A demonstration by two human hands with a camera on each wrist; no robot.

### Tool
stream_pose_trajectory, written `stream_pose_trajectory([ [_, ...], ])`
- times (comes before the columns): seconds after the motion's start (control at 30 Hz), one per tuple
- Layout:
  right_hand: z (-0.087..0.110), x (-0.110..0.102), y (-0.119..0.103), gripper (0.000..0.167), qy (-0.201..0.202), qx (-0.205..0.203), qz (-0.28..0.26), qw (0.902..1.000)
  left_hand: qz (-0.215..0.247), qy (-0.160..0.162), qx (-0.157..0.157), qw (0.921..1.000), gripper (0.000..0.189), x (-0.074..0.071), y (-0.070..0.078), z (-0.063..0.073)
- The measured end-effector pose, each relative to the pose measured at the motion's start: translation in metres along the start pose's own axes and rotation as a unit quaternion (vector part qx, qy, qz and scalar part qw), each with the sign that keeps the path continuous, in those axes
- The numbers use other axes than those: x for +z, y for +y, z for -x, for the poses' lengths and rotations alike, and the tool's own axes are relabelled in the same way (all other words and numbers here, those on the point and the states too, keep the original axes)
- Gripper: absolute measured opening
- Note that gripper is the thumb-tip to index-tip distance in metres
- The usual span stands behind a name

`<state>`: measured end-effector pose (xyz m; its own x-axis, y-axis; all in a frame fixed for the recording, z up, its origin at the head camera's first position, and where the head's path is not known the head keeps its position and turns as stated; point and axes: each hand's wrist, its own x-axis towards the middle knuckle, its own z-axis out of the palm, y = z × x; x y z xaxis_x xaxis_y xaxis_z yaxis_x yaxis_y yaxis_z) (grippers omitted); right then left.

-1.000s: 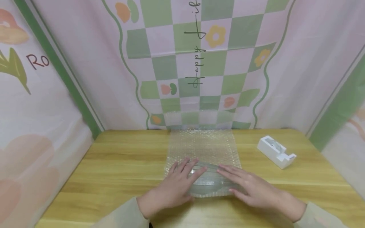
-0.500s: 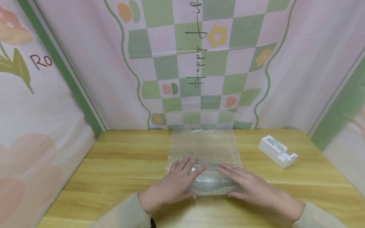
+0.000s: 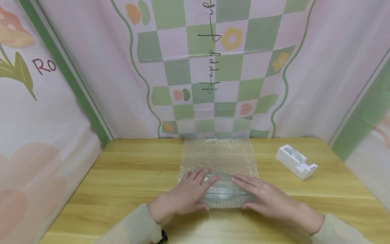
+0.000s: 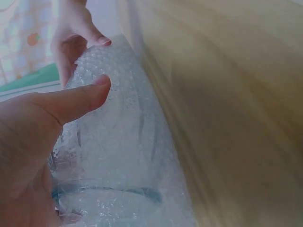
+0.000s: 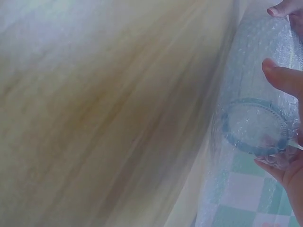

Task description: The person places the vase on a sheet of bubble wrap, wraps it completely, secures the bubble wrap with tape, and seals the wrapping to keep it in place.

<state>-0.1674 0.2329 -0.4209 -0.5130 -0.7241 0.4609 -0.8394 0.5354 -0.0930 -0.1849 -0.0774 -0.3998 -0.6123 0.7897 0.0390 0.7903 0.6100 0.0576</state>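
Observation:
A clear, ribbed glass vessel (image 3: 226, 193) lies on its side, rolled in bubble wrap at the near end of a sheet. Its round rim or base (image 5: 255, 101) shows through the plastic in the right wrist view. My left hand (image 3: 190, 193) grips the left end, fingers over the top and thumb along the near side. At the other end my right hand (image 3: 268, 196) holds it likewise, its thumb low on the near side. The unrolled bubble wrap (image 3: 217, 154) stretches flat behind the roll. The palms hide both ends of the roll in the head view.
A white tape dispenser (image 3: 295, 162) stands at the right rear of the wooden table (image 3: 137, 169). A printed curtain (image 3: 201, 67) hangs right behind the table's back edge, and the far end of the bubble wrap leans up against it.
The roll has shifted slightly away from me, its near edge now a little farther back. Both hands stay around it, with the left thumb moved a little forward. The tape dispenser has not moved.

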Motion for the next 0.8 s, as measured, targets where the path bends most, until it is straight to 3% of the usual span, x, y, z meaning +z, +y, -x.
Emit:
stream_pose_trajectory([
  [0.27,-0.002,-0.001,0.0,0.085,-0.005,0.004,-0.018,0.9998,0.006,-0.008,0.002,0.9999,0.104,-0.004,-0.003,-0.003],
  [0.57,0.0,-0.001,0.002,0.083,-0.014,0.013,-0.029,0.9994,-0.017,-0.026,0.0,0.9995,0.103,-0.01,-0.001,-0.005],
  [0.8,0.0,0.0,0.003,0.083,-0.028,0.024,-0.036,0.9987,0.002,-0.043,-0.009,0.9991,0.104,-0.015,-0.003,-0.007],
])
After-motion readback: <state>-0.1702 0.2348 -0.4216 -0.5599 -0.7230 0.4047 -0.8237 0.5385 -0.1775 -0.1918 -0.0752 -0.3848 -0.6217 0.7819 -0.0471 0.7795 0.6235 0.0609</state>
